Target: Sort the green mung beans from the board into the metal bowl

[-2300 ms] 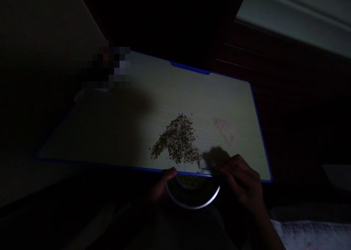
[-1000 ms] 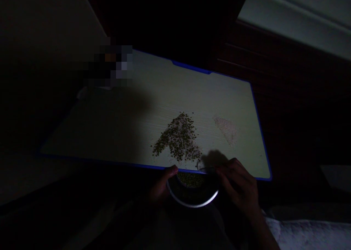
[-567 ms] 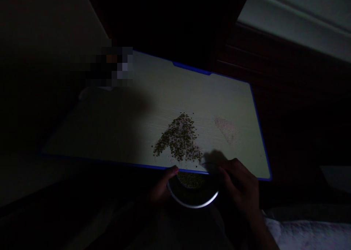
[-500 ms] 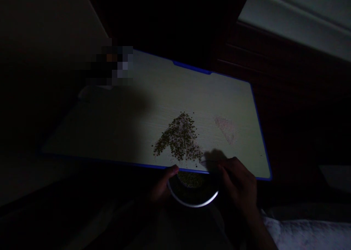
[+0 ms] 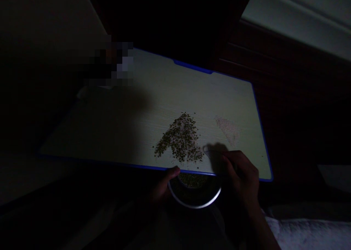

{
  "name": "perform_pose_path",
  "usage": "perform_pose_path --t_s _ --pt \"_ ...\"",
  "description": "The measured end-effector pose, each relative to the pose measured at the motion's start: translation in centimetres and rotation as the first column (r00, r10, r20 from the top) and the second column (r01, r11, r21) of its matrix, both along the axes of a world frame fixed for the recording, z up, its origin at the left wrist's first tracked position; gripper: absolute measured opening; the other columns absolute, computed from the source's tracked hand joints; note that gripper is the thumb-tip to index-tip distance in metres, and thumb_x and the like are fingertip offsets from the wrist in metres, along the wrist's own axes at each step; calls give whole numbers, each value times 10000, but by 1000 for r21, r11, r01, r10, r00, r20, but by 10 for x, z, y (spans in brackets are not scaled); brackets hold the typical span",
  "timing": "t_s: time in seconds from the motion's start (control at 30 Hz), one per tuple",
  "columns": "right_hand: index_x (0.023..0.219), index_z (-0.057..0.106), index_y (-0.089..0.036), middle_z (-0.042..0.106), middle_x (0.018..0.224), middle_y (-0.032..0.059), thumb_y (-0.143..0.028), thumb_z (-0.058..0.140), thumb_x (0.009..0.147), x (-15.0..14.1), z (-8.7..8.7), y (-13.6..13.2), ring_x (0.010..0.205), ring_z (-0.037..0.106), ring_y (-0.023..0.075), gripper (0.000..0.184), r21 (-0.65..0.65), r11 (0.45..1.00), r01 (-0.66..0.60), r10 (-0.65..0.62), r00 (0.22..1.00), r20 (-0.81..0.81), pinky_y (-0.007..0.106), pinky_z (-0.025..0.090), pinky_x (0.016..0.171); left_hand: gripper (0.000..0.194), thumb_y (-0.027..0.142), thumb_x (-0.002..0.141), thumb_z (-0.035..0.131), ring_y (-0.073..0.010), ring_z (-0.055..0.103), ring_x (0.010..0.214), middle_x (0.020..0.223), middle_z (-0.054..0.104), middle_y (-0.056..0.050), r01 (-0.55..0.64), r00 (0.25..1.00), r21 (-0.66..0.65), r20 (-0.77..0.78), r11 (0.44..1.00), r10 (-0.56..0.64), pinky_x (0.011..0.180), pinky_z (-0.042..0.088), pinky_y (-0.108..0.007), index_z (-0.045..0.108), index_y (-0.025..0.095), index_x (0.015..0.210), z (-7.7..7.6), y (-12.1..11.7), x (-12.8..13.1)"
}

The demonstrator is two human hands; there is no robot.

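Note:
Small dark greenish seeds (image 5: 181,138), mixed with paler bits, lie spread near the front edge of a pale board with a blue rim (image 5: 192,93). Just right of them, my right hand (image 5: 242,173) is closed round the handle of a small spoon (image 5: 206,150), its tip close above or on the board. Under the front edge sits a metal bowl (image 5: 196,207) with more such seeds inside, partly covered by the board. My left hand (image 5: 166,184) grips the bowl's left side, its thumb at the board's edge; its other fingers are lost in the dark.
A patch of fine pale pinkish grains (image 5: 228,129) lies on the board's right part. A pixelated object (image 5: 109,65) stands at the far left corner. White quilted cloth (image 5: 309,233) shows at lower right. The surroundings are very dark.
My right hand has moved the spoon slightly up and to the right, a little away from the seeds. My left hand and the bowl are nearly where they were.

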State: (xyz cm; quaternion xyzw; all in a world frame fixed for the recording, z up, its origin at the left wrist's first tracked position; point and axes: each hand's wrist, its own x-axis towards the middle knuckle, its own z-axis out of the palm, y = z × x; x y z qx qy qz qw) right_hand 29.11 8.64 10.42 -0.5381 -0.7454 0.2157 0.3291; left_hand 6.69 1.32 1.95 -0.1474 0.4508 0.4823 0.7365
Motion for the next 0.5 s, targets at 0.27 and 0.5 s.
perform_pose_path --t_s 0.27,0.5 --pt "998 745 -237 729 876 28 -159 652 941 1 5 -1 805 667 172 135 -2 987 -163 162 985 -55 311 533 675 563 239 756 861 -336 584 1362 1248 791 -79 2 999 15 -46 1000 -2 1221 376 -457 696 199 1293 1 -2 -7" --pt "1005 750 -241 737 894 28 -173 662 940 9 4 -9 814 680 171 129 -5 996 -93 93 994 -53 312 540 692 433 286 786 837 -347 620 1322 1156 822 -88 12 1000 57 -18 998 -11 1211 383 -495 734 185 1194 -5 -5 -5"
